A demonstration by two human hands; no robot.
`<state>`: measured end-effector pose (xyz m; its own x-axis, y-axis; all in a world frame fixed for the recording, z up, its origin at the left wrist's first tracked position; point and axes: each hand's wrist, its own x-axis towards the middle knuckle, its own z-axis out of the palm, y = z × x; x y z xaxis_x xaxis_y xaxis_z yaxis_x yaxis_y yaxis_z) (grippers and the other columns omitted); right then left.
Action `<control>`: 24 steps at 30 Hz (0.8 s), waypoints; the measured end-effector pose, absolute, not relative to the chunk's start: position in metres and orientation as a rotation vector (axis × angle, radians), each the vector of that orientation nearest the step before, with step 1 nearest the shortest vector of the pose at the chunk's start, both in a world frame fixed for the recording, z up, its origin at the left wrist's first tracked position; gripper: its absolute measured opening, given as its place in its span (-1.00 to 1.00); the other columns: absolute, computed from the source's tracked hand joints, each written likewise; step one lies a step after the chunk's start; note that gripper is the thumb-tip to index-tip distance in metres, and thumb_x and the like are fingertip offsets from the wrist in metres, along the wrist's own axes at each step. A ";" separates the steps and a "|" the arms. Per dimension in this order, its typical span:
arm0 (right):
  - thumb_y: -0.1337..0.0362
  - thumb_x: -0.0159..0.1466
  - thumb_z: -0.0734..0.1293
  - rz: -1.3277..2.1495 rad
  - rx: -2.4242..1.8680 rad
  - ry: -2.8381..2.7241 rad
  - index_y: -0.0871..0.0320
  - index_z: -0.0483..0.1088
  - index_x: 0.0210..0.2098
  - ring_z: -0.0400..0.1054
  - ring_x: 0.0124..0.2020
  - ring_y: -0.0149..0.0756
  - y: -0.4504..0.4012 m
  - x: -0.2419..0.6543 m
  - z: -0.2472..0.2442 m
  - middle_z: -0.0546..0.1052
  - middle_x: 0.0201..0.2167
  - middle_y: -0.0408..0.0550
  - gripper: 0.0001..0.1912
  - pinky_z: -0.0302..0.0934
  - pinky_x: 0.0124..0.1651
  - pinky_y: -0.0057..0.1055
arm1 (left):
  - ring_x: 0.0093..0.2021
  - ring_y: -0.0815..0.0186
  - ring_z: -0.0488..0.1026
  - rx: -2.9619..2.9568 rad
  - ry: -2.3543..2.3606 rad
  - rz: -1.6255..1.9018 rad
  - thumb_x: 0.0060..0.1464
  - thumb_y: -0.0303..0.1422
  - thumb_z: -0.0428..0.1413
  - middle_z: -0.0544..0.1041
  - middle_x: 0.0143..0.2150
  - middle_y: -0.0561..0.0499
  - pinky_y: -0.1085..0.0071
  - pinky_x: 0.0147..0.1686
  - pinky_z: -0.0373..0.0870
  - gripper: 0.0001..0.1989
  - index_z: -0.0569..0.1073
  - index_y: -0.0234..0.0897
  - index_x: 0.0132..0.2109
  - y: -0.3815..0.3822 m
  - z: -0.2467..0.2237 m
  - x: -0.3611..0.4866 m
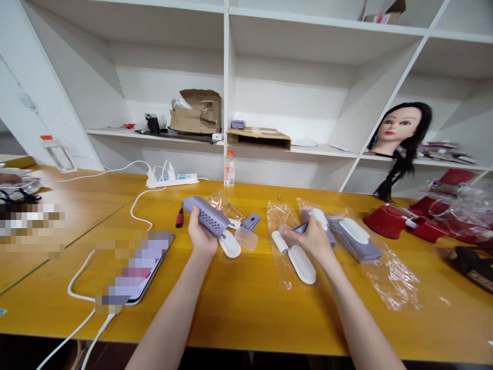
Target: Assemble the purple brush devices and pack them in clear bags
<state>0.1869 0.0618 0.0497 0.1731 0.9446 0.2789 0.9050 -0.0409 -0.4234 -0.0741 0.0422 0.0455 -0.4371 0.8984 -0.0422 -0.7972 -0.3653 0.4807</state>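
My left hand [203, 234] is wrapped round a purple perforated device [210, 216], held tilted above the table. Below it lie a white oval piece [230, 244], a clear cap [246, 238] and a small purple block [250, 222]. Over a clear plastic bag [283, 272], my right hand [314, 236] has its fingers closed on a purple part [301, 227], mostly hidden by the hand. Near that hand are a white and purple cylinder [279, 242] and a long white oval piece [302, 264]. Another purple device [356, 241] with a white oval piece lies to the right.
A phone [144, 267] with white cables lies at the left. Behind are a power strip [173, 180] and a bottle [229, 169]. Red parts [386, 221] sit at the right. White shelves hold cardboard boxes [196, 111] and a mannequin head [402, 126].
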 end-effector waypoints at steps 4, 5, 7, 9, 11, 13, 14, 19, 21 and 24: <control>-0.08 -0.05 0.32 0.021 -1.998 -1.826 0.27 0.17 -0.03 0.25 -0.11 0.02 0.079 0.185 0.055 0.29 -0.13 0.20 -0.27 0.10 -0.17 -0.27 | -0.43 0.24 0.48 0.404 0.629 1.735 -0.09 -0.21 0.07 0.48 -0.44 0.00 0.30 -0.35 0.42 -0.73 0.38 -0.29 -0.26 0.037 0.045 -0.059; -0.08 -0.04 0.31 0.003 -1.992 -1.849 0.27 0.18 -0.04 0.24 -0.10 0.02 0.085 0.183 0.055 0.29 -0.12 0.21 -0.29 0.10 -0.16 -0.27 | -0.45 0.25 0.48 0.428 0.683 1.674 -0.10 -0.22 0.08 0.48 -0.45 0.00 0.33 -0.39 0.42 -0.74 0.38 -0.29 -0.27 0.036 0.045 -0.057; -0.08 0.01 0.27 -0.008 -1.969 -1.899 0.29 0.22 -0.07 0.24 -0.10 0.02 0.098 0.178 0.054 0.30 -0.14 0.22 -0.34 0.10 -0.14 -0.26 | -0.49 0.28 0.47 0.470 0.773 1.557 -0.12 -0.18 0.12 0.46 -0.51 0.01 0.39 -0.48 0.40 -0.70 0.38 -0.31 -0.27 0.035 0.042 -0.053; -0.06 0.07 0.24 -0.016 -1.931 -1.950 0.30 0.23 -0.05 0.23 -0.08 0.01 0.112 0.176 0.050 0.30 -0.13 0.23 -0.38 0.07 -0.10 -0.25 | -0.53 0.31 0.45 0.522 0.815 1.475 -0.15 -0.15 0.15 0.45 -0.54 0.03 0.45 -0.56 0.36 -0.65 0.39 -0.30 -0.25 0.034 0.038 -0.049; -0.01 0.11 0.24 -0.019 -1.887 -1.997 0.25 0.21 0.01 0.20 -0.03 -0.01 0.124 0.176 0.045 0.28 -0.07 0.21 -0.41 0.03 -0.05 -0.24 | -0.55 0.34 0.44 0.607 0.822 1.439 -0.17 -0.17 0.18 0.45 -0.52 0.05 0.49 -0.60 0.32 -0.63 0.39 -0.28 -0.21 0.033 0.033 -0.045; 0.04 0.11 0.26 -0.004 -1.861 -2.040 0.18 0.20 0.05 0.16 0.02 -0.02 0.133 0.178 0.040 0.27 -0.03 0.17 -0.43 0.00 -0.01 -0.23 | -0.56 0.35 0.42 0.710 0.807 1.419 -0.18 -0.18 0.20 0.46 -0.51 0.06 0.50 -0.60 0.31 -0.62 0.39 -0.26 -0.20 0.033 0.030 -0.041; 0.04 0.12 0.26 0.008 -1.858 -2.058 0.16 0.22 0.05 0.15 0.03 0.00 0.135 0.179 0.036 0.28 -0.03 0.16 -0.45 -0.01 0.00 -0.21 | -0.57 0.35 0.42 0.753 0.794 1.408 -0.18 -0.18 0.20 0.46 -0.51 0.06 0.49 -0.60 0.31 -0.63 0.39 -0.26 -0.20 0.032 0.029 -0.039; 0.03 0.19 0.17 0.055 -1.879 -2.065 0.17 0.33 -0.08 0.20 -0.01 0.01 0.140 0.188 0.025 0.35 -0.09 0.18 -0.57 0.05 -0.07 -0.17 | -0.53 0.30 0.45 0.753 0.775 1.294 -0.16 -0.13 0.18 0.49 -0.48 0.01 0.48 -0.60 0.29 -0.59 0.39 -0.23 -0.16 0.027 0.027 -0.033; 0.10 0.18 0.20 0.066 -1.859 -2.057 0.18 0.37 -0.14 0.27 -0.08 -0.10 0.140 0.192 0.024 0.39 -0.16 0.12 -0.65 0.08 -0.10 -0.26 | -0.52 0.27 0.47 0.712 0.773 1.217 -0.15 -0.10 0.16 0.51 -0.45 -0.03 0.47 -0.64 0.27 -0.54 0.38 -0.21 -0.10 0.025 0.028 -0.032; 0.21 0.14 0.23 0.067 -1.809 -2.034 0.18 0.41 -0.25 0.30 -0.14 -0.21 0.141 0.197 0.024 0.43 -0.24 0.05 -0.76 0.10 -0.12 -0.38 | -0.52 0.23 0.47 0.657 0.737 1.232 -0.13 -0.07 0.13 0.51 -0.45 -0.08 0.46 -0.67 0.26 -0.56 0.41 -0.27 -0.15 0.024 0.030 -0.031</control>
<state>0.1971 0.1408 0.0242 -0.0688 0.9597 0.2724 0.9397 0.1541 -0.3054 -0.0308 0.0244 0.0295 0.1666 0.9761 -0.1393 -0.5844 0.2115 0.7834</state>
